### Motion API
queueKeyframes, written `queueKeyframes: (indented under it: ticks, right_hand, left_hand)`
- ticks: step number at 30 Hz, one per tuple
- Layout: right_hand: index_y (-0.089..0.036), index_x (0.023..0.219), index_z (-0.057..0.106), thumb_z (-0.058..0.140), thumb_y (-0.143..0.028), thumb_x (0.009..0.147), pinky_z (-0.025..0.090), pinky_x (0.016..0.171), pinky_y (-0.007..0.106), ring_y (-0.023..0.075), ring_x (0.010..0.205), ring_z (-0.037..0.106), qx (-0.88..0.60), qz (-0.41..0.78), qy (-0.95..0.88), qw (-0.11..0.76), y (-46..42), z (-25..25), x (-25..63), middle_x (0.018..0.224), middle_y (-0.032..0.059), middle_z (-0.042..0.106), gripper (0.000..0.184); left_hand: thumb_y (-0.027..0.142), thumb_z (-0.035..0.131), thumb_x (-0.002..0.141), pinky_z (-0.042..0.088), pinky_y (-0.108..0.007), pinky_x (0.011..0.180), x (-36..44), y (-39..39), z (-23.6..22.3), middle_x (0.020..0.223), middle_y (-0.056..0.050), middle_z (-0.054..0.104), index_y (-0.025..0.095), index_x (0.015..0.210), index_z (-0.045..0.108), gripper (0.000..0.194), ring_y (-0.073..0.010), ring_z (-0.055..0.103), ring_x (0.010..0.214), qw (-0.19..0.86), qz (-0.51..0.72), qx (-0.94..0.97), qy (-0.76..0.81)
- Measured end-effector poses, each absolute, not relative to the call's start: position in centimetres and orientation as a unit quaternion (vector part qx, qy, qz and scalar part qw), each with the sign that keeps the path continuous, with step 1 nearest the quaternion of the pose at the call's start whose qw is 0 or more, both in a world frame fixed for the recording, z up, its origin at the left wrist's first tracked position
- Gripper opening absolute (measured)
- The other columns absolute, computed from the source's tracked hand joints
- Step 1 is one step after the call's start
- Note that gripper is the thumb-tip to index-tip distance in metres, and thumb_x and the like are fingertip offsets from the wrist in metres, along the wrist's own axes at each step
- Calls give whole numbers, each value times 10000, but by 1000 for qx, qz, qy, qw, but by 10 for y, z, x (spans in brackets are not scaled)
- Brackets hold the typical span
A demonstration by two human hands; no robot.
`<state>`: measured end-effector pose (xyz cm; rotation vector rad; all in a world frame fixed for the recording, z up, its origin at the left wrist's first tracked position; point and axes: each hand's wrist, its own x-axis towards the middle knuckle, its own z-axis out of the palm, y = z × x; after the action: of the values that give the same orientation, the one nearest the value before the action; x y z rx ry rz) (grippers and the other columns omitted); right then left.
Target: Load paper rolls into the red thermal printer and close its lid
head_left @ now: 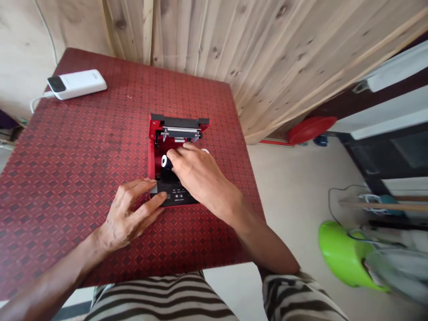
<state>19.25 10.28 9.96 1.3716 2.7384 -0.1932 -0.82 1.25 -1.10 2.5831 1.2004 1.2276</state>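
Note:
A small red and black printer sits mid-table with its lid tipped open toward the wall. My right hand reaches into the open bay, fingers curled round a white paper roll. My left hand rests at the printer's near left corner, its fingers spread and pressing against the black front panel. The inside of the bay is mostly hidden by my right hand.
The table wears a red patterned cloth. A white power bank with a cable lies at the far left corner. Wooden planks lean against the wall behind. A green plastic object and a red basin sit on the floor at right.

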Motion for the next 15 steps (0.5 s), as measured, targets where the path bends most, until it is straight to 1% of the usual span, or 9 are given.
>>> queueKeyframes:
  ticks: [3,6,8,11,15]
  right_hand:
    - [-89,1134,711,438,-11,1034,496,805,330,266,1075,707,449,-62,886,92,109,101,182,1041,181,768,300]
    - [-89,1108,727,390,21,1019,496,784,341,259,991,737,435,-72,890,116,119,92,180,1024,184,769,366]
    - [-96,1098,731,391,20,1013,496,778,349,262,972,744,420,-73,899,100,124,83,182,1023,181,766,370]
    - [-102,1083,731,387,16,1014,499,781,354,274,992,748,413,-68,906,62,126,75,188,1006,175,765,370]
    - [-102,1074,733,433,5,1015,500,748,340,262,941,758,416,-86,903,58,123,79,193,978,161,773,325]
  left_hand:
    - [153,809,860,594,-431,1050,-8,12,-10,1350,-125,610,243,1407,597,594,-273,627,1276,29,398,834,381]
    - [145,809,864,596,-429,1049,-7,13,-9,1347,-127,598,227,1388,603,569,-266,616,1276,29,398,834,380]
    - [142,815,859,592,-428,1053,-7,13,-9,1348,-129,591,215,1374,609,559,-264,608,1278,28,397,835,380]
    - [130,828,840,584,-428,1062,-8,14,-9,1352,-143,581,184,1352,624,554,-274,604,1281,33,396,838,374]
    - [112,830,829,580,-416,1072,-8,15,-6,1339,-139,581,174,1325,634,537,-274,607,1282,30,398,838,372]
